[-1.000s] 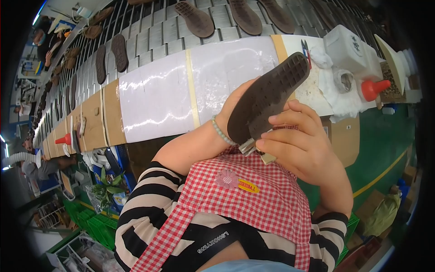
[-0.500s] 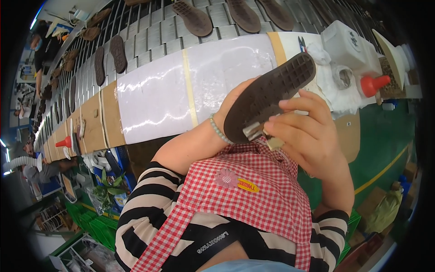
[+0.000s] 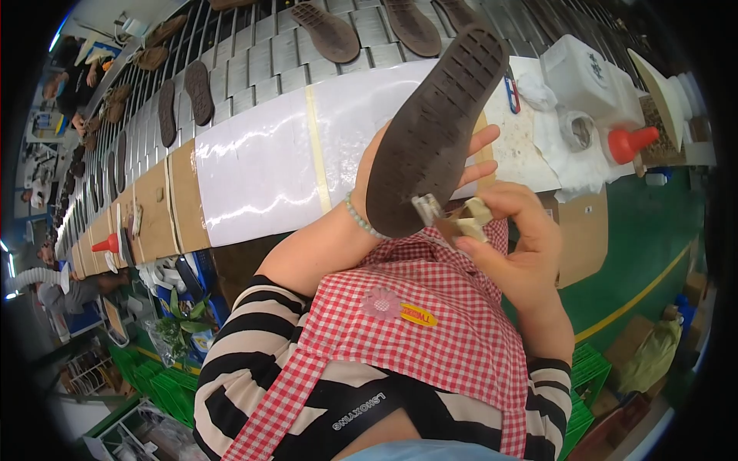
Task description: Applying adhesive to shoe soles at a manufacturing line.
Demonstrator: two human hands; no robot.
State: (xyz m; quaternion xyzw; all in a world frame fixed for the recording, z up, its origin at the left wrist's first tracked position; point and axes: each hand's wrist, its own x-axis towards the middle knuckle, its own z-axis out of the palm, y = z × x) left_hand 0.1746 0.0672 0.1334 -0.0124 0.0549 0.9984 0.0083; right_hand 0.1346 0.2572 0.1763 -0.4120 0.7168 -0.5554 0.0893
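A dark brown shoe sole [image 3: 430,138] is tilted up before my chest, its cleated toe end pointing away to the upper right. My left hand [image 3: 373,165] supports it from behind, with fingertips showing past the right edge and a bead bracelet at the wrist. My right hand [image 3: 523,238] pinches a small tool wrapped in cream tape [image 3: 469,217]. Its pale, frayed-looking tip [image 3: 425,206] is at the heel end of the sole; whether it touches I cannot tell.
A worktable with a glossy white sheet [image 3: 261,173] lies before me. Beyond runs a slatted metal conveyor [image 3: 254,77] carrying several soles [image 3: 327,32]. At right stand a white plastic container [image 3: 580,73], a red-nozzled bottle [image 3: 632,144] and a snips-like tool [image 3: 512,91]. Another person [image 3: 77,88] is at far left.
The sole has risen and turned more upright. My right hand has drawn down, its fingers now off the sole's middle, and the tape-wrapped tool shows more fully.
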